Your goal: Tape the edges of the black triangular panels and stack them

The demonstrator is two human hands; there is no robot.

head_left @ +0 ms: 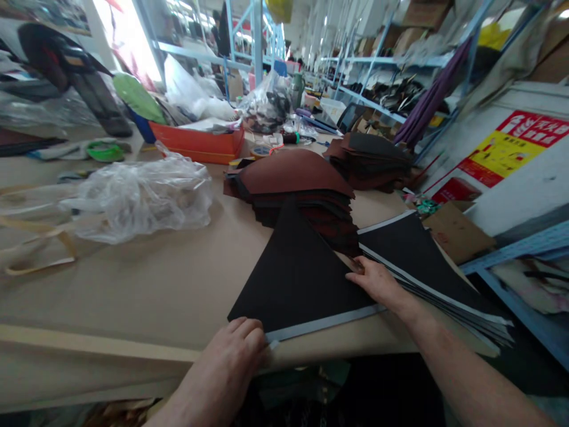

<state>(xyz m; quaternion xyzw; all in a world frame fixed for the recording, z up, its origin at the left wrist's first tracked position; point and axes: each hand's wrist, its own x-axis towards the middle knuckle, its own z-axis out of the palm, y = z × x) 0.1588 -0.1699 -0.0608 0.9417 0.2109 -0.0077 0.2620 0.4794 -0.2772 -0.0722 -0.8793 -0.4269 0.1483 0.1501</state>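
A black, roughly triangular fabric panel (pixel 306 273) with a grey strip along its near edge lies on the table in front of me. My left hand (pixel 235 353) is closed at its near left corner, fingers curled, beside the loose end of the strip. At the panel's right side my right hand (pixel 377 281) pinches the edge between thumb and fingers. The tip of the panel rests against a pile of curved brown pieces (pixel 288 172). Just right of my right hand lies a stack of similar black panels (pixel 409 243) with grey edging.
A crumpled clear plastic bag (pixel 146 196) lies at the left on the tan table (pixel 178 284). An orange box (pixel 200 142) stands behind it. Another brown pile (pixel 368 157) sits at the far right. Beyond the table's right side are a cardboard box (pixel 462 231) and blue shelving (pixel 524 243).
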